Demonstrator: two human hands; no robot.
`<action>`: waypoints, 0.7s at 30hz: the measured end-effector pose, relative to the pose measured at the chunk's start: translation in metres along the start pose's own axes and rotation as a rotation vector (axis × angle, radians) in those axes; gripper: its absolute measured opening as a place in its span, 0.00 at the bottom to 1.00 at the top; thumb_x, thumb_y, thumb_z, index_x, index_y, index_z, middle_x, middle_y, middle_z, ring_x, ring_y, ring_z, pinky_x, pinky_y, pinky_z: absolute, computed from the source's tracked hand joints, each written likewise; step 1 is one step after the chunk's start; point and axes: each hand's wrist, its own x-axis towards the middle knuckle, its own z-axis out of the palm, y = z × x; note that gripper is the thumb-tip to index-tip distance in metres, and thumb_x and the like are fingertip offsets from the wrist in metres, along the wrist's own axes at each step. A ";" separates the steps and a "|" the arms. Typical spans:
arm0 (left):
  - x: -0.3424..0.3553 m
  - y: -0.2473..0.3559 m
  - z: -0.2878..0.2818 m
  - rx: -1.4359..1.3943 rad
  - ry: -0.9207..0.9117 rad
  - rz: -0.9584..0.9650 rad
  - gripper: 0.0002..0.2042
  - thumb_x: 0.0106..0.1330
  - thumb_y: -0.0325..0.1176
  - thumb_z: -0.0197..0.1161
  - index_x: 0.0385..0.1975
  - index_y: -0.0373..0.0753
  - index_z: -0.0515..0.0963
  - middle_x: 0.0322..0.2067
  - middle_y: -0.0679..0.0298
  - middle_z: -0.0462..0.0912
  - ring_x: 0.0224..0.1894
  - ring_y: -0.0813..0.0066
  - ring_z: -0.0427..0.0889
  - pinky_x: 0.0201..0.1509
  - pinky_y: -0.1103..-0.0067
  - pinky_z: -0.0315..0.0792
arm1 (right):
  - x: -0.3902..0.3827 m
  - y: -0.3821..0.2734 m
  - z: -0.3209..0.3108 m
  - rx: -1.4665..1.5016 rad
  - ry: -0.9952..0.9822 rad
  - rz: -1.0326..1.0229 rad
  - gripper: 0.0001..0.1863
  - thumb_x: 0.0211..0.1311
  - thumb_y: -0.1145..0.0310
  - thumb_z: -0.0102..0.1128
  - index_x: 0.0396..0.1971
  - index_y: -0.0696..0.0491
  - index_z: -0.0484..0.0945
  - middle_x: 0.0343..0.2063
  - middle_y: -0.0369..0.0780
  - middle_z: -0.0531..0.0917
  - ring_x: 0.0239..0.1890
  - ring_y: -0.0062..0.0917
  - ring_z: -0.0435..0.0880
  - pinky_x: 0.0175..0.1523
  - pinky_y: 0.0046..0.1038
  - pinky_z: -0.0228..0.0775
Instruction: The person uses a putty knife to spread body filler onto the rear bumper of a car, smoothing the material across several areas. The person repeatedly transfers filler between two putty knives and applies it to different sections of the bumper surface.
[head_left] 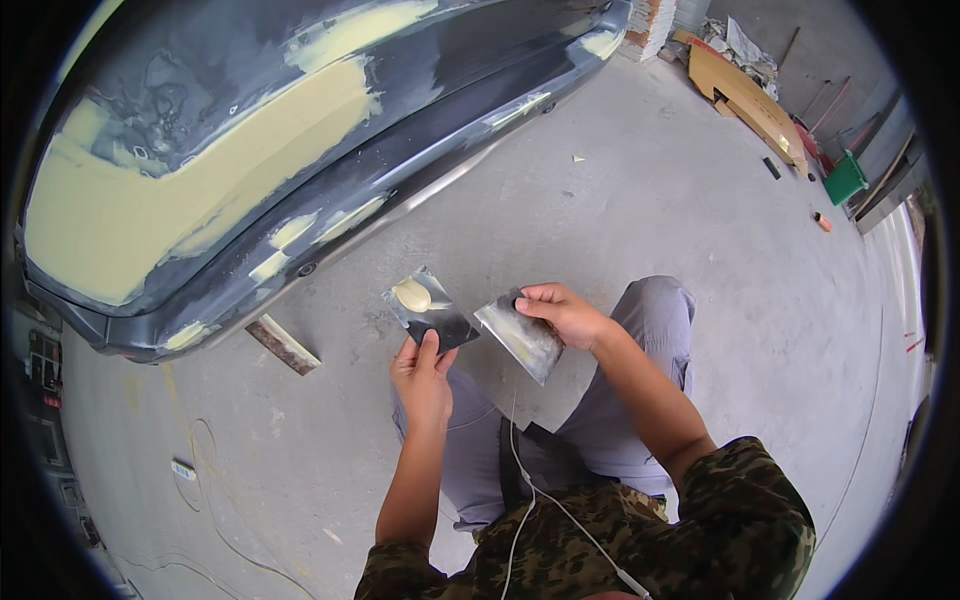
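Between the thumb and fingers of my left hand (422, 380) is a flat metal putty spreader (448, 328) with a dark lower half. A thick dab of pale yellow body filler (411, 294) sits on its far end. My right hand (562, 314) grips a second putty spreader (524, 342), a greyish metal plate with yellowish smears, thumb on its dark edge. The two plates are close together but apart, above my knees. Beyond them at the upper left stands a dark car body panel (300, 225) with wide patches of pale yellow filler (90, 235).
A narrow stained strip (283, 345) lies on the concrete floor (640, 190) beside the car. At the lower left are a thin cable (215, 500) and a small white block (183, 469). Flattened cardboard (745, 100), a green bin (846, 178) and a small orange item (823, 222) are at the far right.
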 end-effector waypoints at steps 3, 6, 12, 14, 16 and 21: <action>-0.013 0.008 0.010 -0.096 -0.020 -0.020 0.08 0.72 0.29 0.64 0.47 0.35 0.81 0.40 0.63 0.87 0.38 0.75 0.88 0.43 0.79 0.83 | 0.010 0.019 -0.013 -0.710 0.077 0.113 0.13 0.74 0.61 0.59 0.38 0.56 0.84 0.31 0.32 0.83 0.36 0.15 0.79 0.41 0.25 0.73; -0.021 0.017 0.011 -0.069 0.016 0.031 0.08 0.72 0.31 0.64 0.46 0.35 0.81 0.39 0.62 0.87 0.36 0.75 0.88 0.40 0.78 0.83 | 0.002 0.038 -0.029 -0.803 0.248 0.132 0.17 0.74 0.56 0.58 0.41 0.56 0.83 0.34 0.34 0.84 0.37 0.20 0.81 0.43 0.30 0.75; -0.020 0.015 0.020 0.052 0.041 0.081 0.11 0.74 0.36 0.62 0.47 0.35 0.80 0.36 0.62 0.87 0.32 0.75 0.86 0.32 0.80 0.78 | -0.042 0.012 -0.036 0.275 0.509 0.072 0.13 0.74 0.62 0.59 0.46 0.56 0.80 0.37 0.35 0.84 0.37 0.21 0.83 0.44 0.32 0.79; -0.021 0.012 0.025 0.068 0.002 0.137 0.11 0.74 0.37 0.62 0.47 0.35 0.80 0.35 0.63 0.87 0.30 0.75 0.86 0.31 0.80 0.77 | -0.061 -0.004 -0.038 0.356 0.499 -0.051 0.11 0.74 0.65 0.59 0.46 0.55 0.80 0.37 0.34 0.85 0.37 0.19 0.83 0.44 0.30 0.79; -0.021 0.009 0.027 0.131 -0.005 0.166 0.13 0.75 0.39 0.60 0.45 0.34 0.80 0.34 0.63 0.86 0.29 0.76 0.84 0.30 0.80 0.73 | -0.076 -0.014 -0.043 0.267 0.526 -0.106 0.08 0.74 0.66 0.59 0.43 0.53 0.82 0.35 0.32 0.85 0.35 0.18 0.83 0.40 0.27 0.77; -0.008 0.006 0.026 0.096 -0.102 0.229 0.17 0.77 0.43 0.57 0.44 0.32 0.79 0.32 0.61 0.85 0.30 0.74 0.83 0.29 0.79 0.71 | -0.102 -0.016 -0.051 0.074 0.601 -0.270 0.08 0.74 0.66 0.59 0.36 0.52 0.83 0.31 0.29 0.84 0.32 0.13 0.80 0.38 0.22 0.73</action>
